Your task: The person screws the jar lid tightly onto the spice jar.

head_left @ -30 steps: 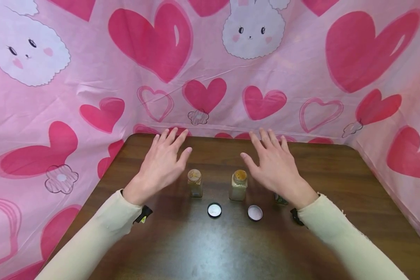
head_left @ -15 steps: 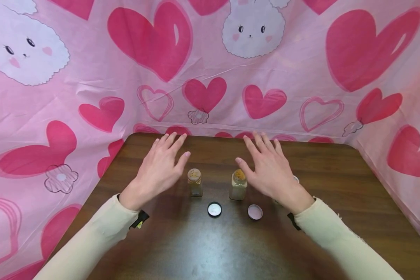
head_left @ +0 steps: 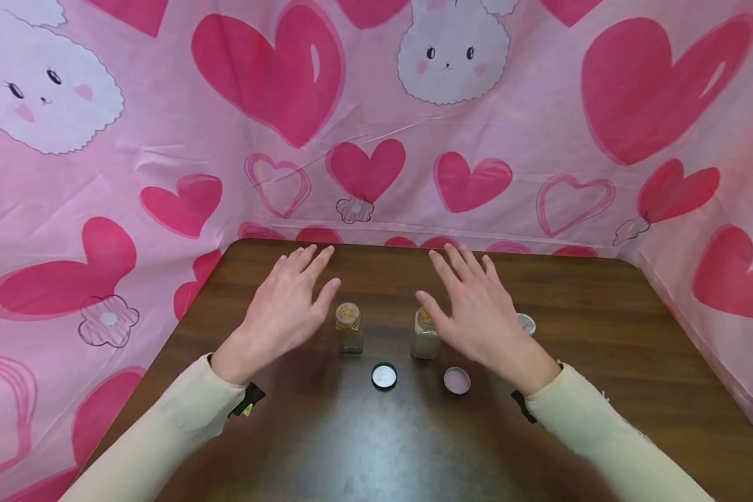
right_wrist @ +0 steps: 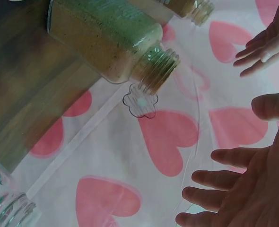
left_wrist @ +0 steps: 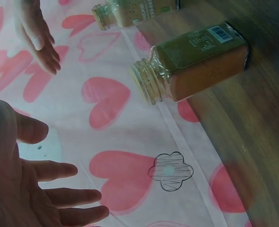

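A dark brown wooden tabletop with a visible grain and a pale patch of glare carries three glass jars and two round lids. Taking the tan jar, upright with a threaded neck, as the mark, the brown jar stands upright to its left, and the green jar, white-topped and mostly hidden, is to its right. Nearer the viewer than the tan jar lie the white-lined lid, to its left, and the pinkish-lined lid, to its right.
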Demonstrator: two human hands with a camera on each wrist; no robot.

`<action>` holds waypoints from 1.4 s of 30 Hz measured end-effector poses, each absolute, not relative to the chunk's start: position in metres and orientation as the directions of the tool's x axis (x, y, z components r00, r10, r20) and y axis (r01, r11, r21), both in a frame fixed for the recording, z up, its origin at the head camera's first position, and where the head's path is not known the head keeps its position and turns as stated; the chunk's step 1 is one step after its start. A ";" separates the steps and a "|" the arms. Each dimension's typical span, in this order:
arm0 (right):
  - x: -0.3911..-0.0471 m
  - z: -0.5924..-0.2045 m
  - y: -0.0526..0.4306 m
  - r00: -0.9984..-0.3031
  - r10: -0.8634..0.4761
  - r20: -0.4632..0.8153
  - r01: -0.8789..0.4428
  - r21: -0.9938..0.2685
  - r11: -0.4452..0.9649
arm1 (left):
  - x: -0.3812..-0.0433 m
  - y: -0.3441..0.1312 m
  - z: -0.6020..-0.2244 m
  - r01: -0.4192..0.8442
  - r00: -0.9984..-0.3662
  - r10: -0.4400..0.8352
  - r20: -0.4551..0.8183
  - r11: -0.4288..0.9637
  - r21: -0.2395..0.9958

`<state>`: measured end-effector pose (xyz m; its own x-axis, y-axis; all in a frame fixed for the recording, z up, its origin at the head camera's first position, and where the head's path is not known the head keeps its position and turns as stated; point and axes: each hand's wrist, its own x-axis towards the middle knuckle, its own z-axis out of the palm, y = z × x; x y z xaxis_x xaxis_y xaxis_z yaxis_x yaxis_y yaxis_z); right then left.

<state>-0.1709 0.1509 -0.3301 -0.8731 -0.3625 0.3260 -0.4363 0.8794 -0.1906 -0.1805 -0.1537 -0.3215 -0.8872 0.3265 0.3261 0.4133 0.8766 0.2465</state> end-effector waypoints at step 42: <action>-0.138 -0.346 0.132 -0.830 -0.406 0.383 -0.507 -0.213 0.835 | -0.165 -0.164 -0.345 0.410 -0.899 0.321 0.298 0.857 0.313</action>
<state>-0.1376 0.1324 -0.3462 -0.8296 -0.4062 0.3830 -0.5073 0.8350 -0.2133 -0.1647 -0.1636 -0.3452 -0.8988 0.3213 0.2981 0.4100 0.8567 0.3130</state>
